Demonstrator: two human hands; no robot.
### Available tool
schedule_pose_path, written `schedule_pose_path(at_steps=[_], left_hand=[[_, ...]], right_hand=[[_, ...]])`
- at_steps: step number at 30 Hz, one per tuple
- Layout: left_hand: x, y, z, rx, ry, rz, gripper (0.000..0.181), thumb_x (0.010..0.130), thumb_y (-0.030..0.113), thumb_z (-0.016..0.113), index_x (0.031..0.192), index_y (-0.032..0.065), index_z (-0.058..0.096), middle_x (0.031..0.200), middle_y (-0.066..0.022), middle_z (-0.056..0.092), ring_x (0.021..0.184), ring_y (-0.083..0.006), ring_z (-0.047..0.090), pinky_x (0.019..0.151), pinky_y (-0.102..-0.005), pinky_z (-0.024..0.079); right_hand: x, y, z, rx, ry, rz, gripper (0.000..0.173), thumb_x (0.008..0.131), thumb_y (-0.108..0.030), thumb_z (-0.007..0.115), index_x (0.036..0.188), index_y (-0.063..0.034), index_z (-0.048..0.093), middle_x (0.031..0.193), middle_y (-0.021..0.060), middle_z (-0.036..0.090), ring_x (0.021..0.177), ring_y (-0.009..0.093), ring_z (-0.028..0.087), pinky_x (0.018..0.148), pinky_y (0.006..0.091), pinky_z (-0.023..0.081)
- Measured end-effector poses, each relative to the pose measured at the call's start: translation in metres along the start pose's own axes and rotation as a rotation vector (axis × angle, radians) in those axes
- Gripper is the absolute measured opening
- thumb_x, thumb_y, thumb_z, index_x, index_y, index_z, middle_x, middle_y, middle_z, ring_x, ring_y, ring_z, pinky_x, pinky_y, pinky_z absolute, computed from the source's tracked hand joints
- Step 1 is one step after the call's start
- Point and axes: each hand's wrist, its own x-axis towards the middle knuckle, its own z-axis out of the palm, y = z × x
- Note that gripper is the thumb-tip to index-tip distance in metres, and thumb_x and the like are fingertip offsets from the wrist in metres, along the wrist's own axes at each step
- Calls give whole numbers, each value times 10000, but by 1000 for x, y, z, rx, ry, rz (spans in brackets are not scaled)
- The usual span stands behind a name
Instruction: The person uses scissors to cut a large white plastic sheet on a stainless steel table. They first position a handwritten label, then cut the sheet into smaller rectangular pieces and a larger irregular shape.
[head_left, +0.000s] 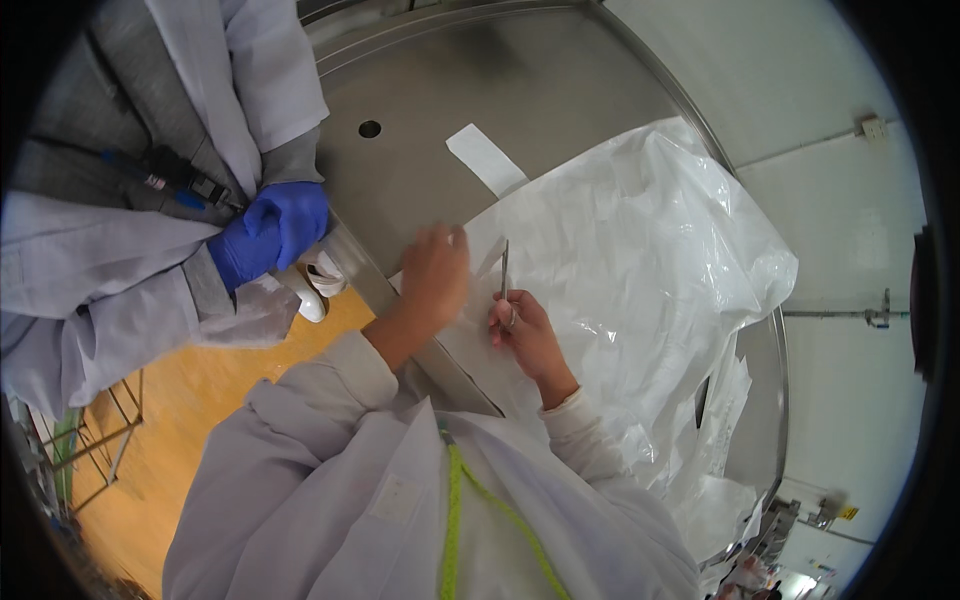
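My right hand (527, 330) is closed around the handle of a pair of metal scissors (505, 262), their blades pointing away from me over a large white plastic sheet or bag (600, 247). To its left, my left hand (435, 274) is blurred by motion above the sheet's left edge; whether it holds anything cannot be made out. A white strip (487, 160) lies on the stainless steel table (405, 90), one end touching or under the edge of the plastic.
At the left, a co-worker in a pale coat stands against the table with blue-gloved hands (274, 229) clasped. The table has a round hole (369, 129) and a raised rim. More crumpled white plastic (712, 495) hangs at the lower right. A wire rack (112, 442) stands at the lower left.
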Motion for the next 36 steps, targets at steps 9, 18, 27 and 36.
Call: schedule_pose_path(at_steps=[9, 18, 27, 36], left_hand=[[29, -31, -5, -40, -150, 112, 258, 773, 196, 692, 923, -10, 648, 1045, -194, 599, 1029, -354, 562, 851, -438, 487], [48, -49, -23, -871, -805, -8, 380, 726, 205, 742, 1020, -21, 659, 906, -117, 678, 811, -213, 656, 676, -338, 510], [42, -51, -22, -1106, -932, -305, 564, 746, 151, 723, 1192, -88, 474, 1034, -187, 606, 872, -244, 659, 692, -364, 557], [48, -61, -20, -1228, -1075, -183, 517, 755, 168, 725, 1174, -47, 510, 1019, -134, 623, 875, -209, 651, 702, -335, 555]], right_hand=[[5, 10, 48, 199, 174, -21, 448, 957, -347, 557, 1156, 29, 414, 850, 52, 556, 683, 135, 535, 633, 258, 450], [16, 6, 74, 368, 347, -117, 394, 966, -333, 544, 1122, 9, 425, 865, 68, 565, 699, 145, 542, 652, 268, 455], [15, -1, 74, 369, 390, -141, 378, 960, -350, 553, 1108, -21, 439, 827, 44, 547, 669, 130, 509, 638, 253, 422], [20, -6, 68, 316, 410, -140, 351, 965, -325, 550, 1103, -23, 438, 801, 32, 543, 637, 121, 505, 602, 245, 400]])
